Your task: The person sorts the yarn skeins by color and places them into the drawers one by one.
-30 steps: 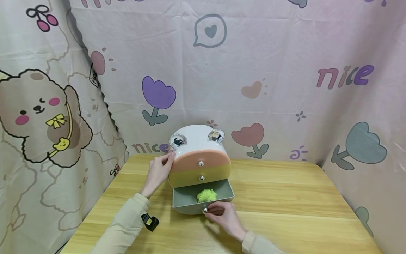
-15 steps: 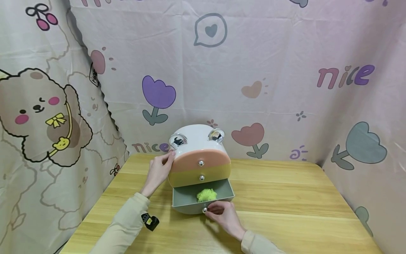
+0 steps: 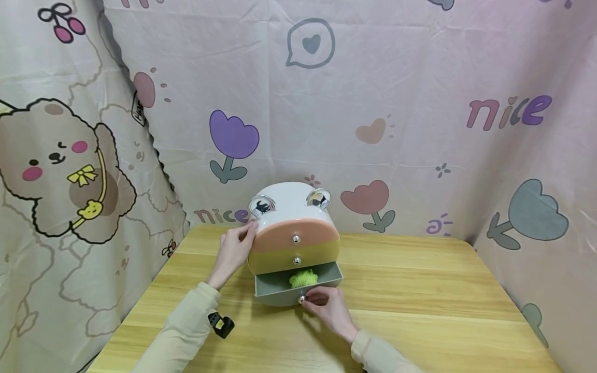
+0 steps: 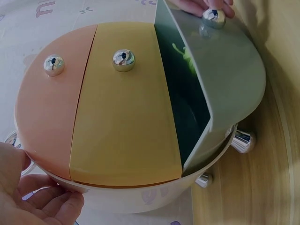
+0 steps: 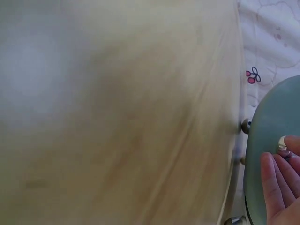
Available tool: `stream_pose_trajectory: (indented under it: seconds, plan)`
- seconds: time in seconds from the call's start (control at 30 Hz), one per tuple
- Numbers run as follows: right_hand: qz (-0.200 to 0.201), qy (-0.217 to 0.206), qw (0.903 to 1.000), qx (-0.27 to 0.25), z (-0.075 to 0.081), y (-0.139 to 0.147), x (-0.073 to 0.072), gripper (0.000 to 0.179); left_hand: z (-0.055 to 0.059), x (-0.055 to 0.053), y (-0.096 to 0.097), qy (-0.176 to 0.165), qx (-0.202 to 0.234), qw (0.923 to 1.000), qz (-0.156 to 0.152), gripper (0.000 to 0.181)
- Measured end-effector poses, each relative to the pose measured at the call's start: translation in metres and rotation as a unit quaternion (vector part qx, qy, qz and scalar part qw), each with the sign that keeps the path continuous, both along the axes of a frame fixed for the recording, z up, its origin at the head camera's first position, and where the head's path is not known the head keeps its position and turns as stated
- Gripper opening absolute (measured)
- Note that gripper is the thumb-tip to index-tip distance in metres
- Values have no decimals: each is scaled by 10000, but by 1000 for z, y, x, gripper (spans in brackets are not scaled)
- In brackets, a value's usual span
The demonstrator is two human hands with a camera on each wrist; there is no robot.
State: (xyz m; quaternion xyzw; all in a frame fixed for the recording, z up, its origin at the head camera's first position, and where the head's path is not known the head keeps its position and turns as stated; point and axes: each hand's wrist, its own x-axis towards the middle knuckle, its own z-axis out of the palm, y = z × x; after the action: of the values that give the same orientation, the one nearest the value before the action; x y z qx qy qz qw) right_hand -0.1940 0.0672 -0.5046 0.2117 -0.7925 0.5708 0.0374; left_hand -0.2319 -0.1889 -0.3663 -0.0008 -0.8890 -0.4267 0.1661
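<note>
A small drawer box with a white shell and two silvery eye-like bumps stands on the table. Its top drawer is pinkish orange, the middle one yellow; both are in. The grey-green bottom drawer is pulled partway out and holds a fuzzy lime-green ball. My right hand pinches that drawer's round silver knob between thumb and fingers. My left hand holds the box's left side at the front edge, fingers bent against the white shell.
The wood-grain table stretches out on both sides of the box. A patterned curtain hangs behind it, another at the left. A small black device sits at the left sleeve. Silver feet support the box.
My right hand has moved the bottom drawer a little inward, away from me, with the fuzzy ball riding along. The left hand and the box's shell have stayed in place.
</note>
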Motion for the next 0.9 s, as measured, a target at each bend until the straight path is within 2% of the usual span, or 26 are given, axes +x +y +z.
stream_pose_trajectory:
  seconds: [0.7, 0.9]
  plan:
    - [-304, 191, 9994, 0, 0, -14, -26, 11, 0, 0, 0, 65, -1, 10000, 15, 46]
    - [-342, 98, 9993, -115, -1, -17, -33, 12, 0, 0, 0, 71, -7, 10000, -2, 47]
